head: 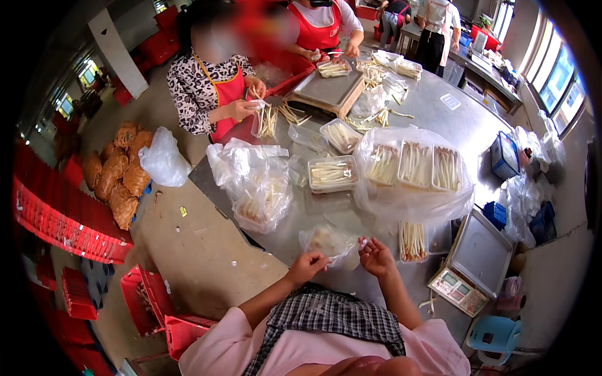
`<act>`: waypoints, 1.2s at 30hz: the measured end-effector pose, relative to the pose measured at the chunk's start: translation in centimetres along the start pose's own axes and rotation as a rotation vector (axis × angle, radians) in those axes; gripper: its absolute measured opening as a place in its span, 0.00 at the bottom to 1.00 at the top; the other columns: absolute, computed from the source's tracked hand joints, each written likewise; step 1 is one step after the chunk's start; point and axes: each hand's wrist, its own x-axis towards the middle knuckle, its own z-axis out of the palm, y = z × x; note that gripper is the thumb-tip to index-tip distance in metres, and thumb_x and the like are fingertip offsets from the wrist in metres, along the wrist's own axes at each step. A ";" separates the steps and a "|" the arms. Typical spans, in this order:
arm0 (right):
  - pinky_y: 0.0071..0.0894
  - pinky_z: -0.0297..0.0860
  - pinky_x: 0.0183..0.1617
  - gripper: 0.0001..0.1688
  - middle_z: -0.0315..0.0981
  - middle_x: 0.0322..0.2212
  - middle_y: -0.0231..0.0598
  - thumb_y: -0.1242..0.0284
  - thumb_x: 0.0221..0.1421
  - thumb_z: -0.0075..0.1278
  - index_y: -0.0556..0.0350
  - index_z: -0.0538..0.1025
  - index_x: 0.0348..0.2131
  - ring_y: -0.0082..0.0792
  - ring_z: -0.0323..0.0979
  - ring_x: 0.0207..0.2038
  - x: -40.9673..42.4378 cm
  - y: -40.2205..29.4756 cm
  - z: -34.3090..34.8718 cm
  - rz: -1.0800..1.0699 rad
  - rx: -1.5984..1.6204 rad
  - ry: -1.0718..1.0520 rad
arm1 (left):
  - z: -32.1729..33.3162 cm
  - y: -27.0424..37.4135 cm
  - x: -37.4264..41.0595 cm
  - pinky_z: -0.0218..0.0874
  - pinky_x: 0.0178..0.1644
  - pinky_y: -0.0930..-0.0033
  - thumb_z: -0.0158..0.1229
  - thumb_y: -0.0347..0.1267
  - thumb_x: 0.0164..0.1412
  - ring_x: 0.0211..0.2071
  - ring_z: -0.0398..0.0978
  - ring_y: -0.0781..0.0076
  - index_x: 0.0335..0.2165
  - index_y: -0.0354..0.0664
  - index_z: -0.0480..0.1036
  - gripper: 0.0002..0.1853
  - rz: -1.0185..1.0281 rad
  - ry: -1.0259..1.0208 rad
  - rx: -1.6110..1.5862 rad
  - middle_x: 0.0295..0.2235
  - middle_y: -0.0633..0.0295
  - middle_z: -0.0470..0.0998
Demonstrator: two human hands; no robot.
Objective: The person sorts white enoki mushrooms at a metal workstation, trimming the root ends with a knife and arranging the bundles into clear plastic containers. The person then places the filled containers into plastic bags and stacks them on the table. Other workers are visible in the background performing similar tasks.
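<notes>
My left hand [308, 267] is at the near edge of the metal table [338, 207], its fingers curled at the left edge of a clear plastic bag [327, 242]; whether they grip it I cannot tell. My right hand [376, 256] is palm up at the bag's right side, with a small whitish thing at its fingertips. Right of it stands a plastic tray of pale stalks [413, 242]. Beyond my hands, a large clear bag [409, 207] holds several filled trays, a closed-looking filled tray [333, 174] stands beside it, and a bagged bundle [263, 197] lies to the left.
A scale with a metal pan [482, 254] stands on the right, near a blue electric kettle [494, 333]. Two co-workers handle stalks across the table by another scale [329, 82]. Red crates [148, 301] and orange sacks [124, 169] are on the floor at left.
</notes>
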 end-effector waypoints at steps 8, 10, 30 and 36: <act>0.22 0.63 0.25 0.10 0.73 0.36 0.37 0.76 0.53 0.42 0.55 0.70 0.37 0.29 0.70 0.32 -1.1 1.2 0.8 -0.164 -0.064 -0.037 | 0.7 1.9 1.3 0.62 0.39 0.74 0.47 0.32 0.61 0.33 0.71 0.77 0.34 0.34 0.72 0.11 0.006 0.132 -0.427 0.31 0.59 0.75; 0.21 0.63 0.26 0.09 0.74 0.34 0.36 0.77 0.52 0.44 0.55 0.71 0.36 0.26 0.70 0.30 -2.8 2.2 3.1 -0.200 -0.330 -0.118 | 1.7 3.9 1.7 0.64 0.39 0.73 0.45 0.33 0.62 0.35 0.72 0.76 0.41 0.33 0.69 0.15 -0.023 0.051 -0.353 0.35 0.57 0.74; 0.21 0.62 0.23 0.13 0.69 0.38 0.51 0.68 0.56 0.41 0.53 0.69 0.40 0.30 0.66 0.25 -0.4 0.2 1.2 0.018 0.111 0.056 | 1.2 1.0 1.3 0.55 0.24 0.82 0.51 0.32 0.58 0.20 0.64 0.85 0.27 0.40 0.71 0.07 -0.331 -0.034 0.081 0.18 0.70 0.69; 0.21 0.64 0.24 0.17 0.50 0.54 0.67 0.66 0.57 0.40 0.55 0.68 0.43 0.30 0.69 0.29 0.1 -0.6 1.1 0.042 0.236 0.085 | -0.4 -0.2 -2.2 0.59 0.38 0.72 0.48 0.26 0.56 0.32 0.67 0.75 0.31 0.38 0.69 0.05 0.012 -0.237 0.430 0.28 0.65 0.71</act>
